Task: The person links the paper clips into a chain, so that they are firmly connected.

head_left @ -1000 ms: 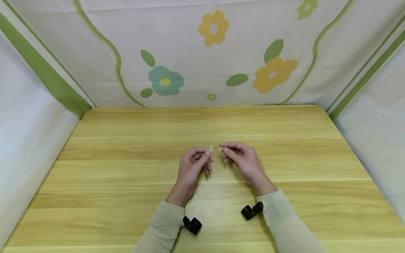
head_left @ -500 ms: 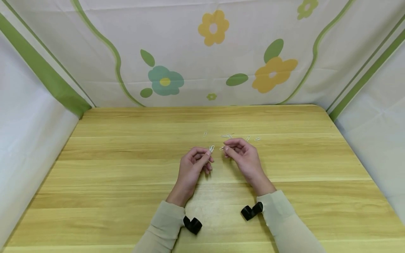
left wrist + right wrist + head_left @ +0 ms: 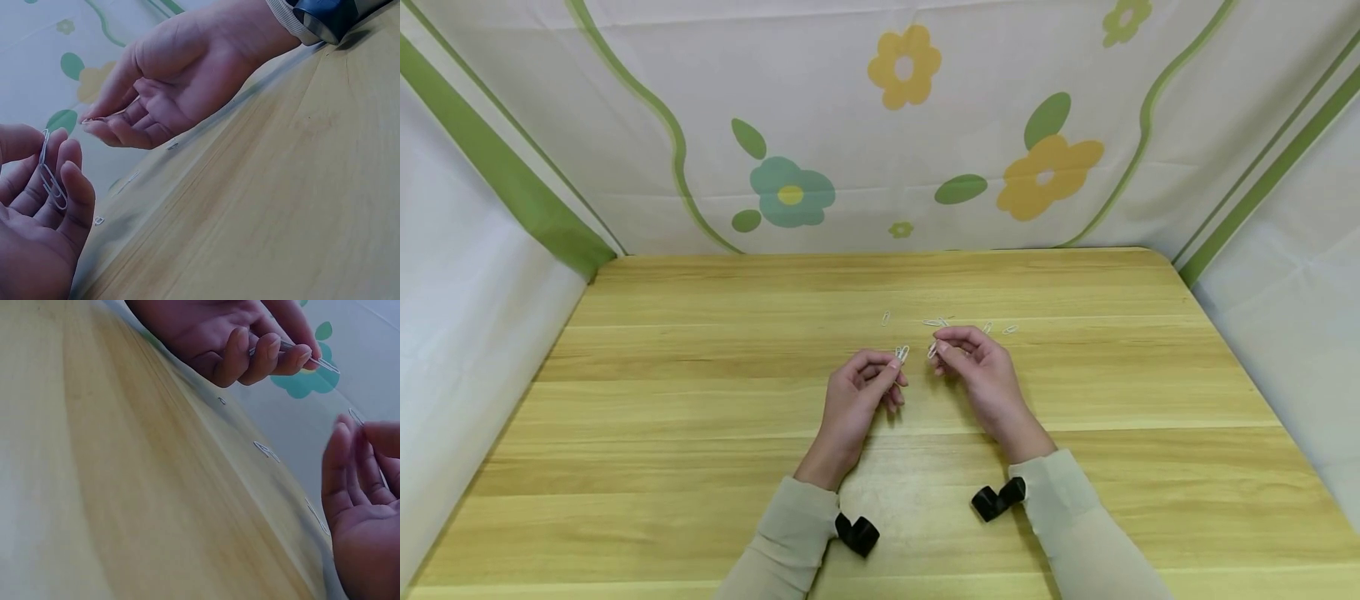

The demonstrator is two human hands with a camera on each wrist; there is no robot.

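The right hand (image 3: 982,375) has edged rightward, its paper clip (image 3: 932,351) seemingly turned more upright.

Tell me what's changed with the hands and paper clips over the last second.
The right hand has shifted slightly to the right, widening its gap from the left hand. The paper clip it pinches has turned from nearly sideways to a steeper slant in the head view. Nothing was visibly taken hold of or let go. The left hand stays put, pinching its clips; the loose clips lie as they were.
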